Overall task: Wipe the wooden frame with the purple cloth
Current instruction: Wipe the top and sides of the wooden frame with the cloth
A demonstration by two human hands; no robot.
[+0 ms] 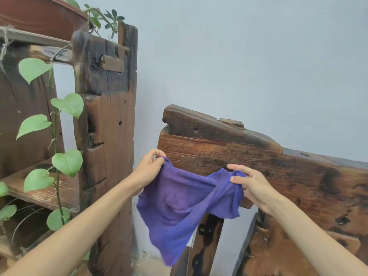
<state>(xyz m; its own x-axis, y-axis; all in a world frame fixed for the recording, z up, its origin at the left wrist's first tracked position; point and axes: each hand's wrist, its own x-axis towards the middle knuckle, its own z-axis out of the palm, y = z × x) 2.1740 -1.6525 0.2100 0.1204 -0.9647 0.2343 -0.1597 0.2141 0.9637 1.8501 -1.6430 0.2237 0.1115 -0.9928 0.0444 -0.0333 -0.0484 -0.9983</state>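
A purple cloth [179, 206] hangs spread between my two hands in front of a rough, dark-stained wooden frame [268, 172]. My left hand [150, 168] pinches the cloth's upper left corner next to the frame's left end. My right hand [253, 186] grips the upper right corner, with its fingers near the frame's broad front board. The cloth sags in the middle and its lower corner droops toward the floor, covering part of the frame's leg.
A tall weathered wooden post [107, 136] and shelf unit [39, 188] stand to the left, with a leafy green vine [67, 162] climbing over them. A reddish pot [39, 14] sits on top. A pale wall [239, 56] lies behind.
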